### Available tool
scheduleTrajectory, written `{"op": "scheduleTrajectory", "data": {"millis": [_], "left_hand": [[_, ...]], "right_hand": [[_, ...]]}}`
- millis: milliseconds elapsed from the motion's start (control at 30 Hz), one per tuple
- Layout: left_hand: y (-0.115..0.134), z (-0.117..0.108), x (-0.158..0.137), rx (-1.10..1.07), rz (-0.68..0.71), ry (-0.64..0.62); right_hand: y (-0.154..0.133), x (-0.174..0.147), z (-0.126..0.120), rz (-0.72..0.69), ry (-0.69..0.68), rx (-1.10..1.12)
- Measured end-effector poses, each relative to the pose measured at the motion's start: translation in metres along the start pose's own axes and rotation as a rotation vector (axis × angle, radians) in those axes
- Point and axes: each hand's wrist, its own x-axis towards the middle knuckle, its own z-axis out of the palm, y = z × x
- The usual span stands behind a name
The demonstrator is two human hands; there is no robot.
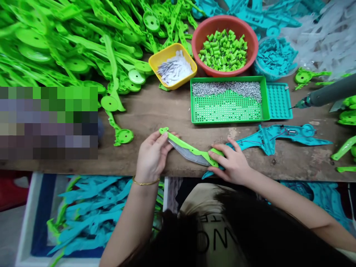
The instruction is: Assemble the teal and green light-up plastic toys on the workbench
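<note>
A bright green curved plastic part (191,146) with a clear, blade-shaped strip (190,156) along its lower edge is held between my two hands, low over the bench. My left hand (152,155) pinches its left end between thumb and fingers. At the right end, the fingers of my right hand (233,162) are closed around the part and partly cover it. Beneath and beside my right hand lies a teal plastic half-shell (268,139) with thin wires and a small metal piece inside. Part of that shell is hidden by the hand.
Green parts (83,48) are heaped at left. Farther back are a yellow bowl (153,61), a red bowl (197,48), and a green tray of screws (230,119). A powered screwdriver (319,94) juts in from the right. A crate (26,226) of teal parts stands below the bench.
</note>
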Motion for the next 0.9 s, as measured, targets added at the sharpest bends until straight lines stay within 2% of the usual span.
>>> {"op": "scheduleTrajectory", "data": {"millis": [67,233,367,500,700,900], "left_hand": [[-0.002,0.002,-0.004,0.040,-0.004,-0.022],[-0.001,0.007,-0.012,0.077,0.128,-0.018],[0.000,0.013,-0.021,0.065,0.191,0.019],[0.001,0.017,-0.029,0.057,0.215,0.021],[0.005,0.014,-0.033,0.023,0.193,-0.034],[0.004,0.014,-0.030,-0.016,0.219,-0.027]], "right_hand": [[0.001,-0.001,0.000,-0.009,-0.002,-0.006],[0.000,0.009,-0.012,-0.026,-0.091,0.021],[-0.010,0.037,-0.017,0.088,-0.261,-0.006],[-0.019,0.059,-0.007,0.150,-0.365,-0.048],[-0.017,0.060,-0.002,0.087,-0.395,-0.056],[-0.014,0.061,-0.003,0.072,-0.407,-0.059]]}}
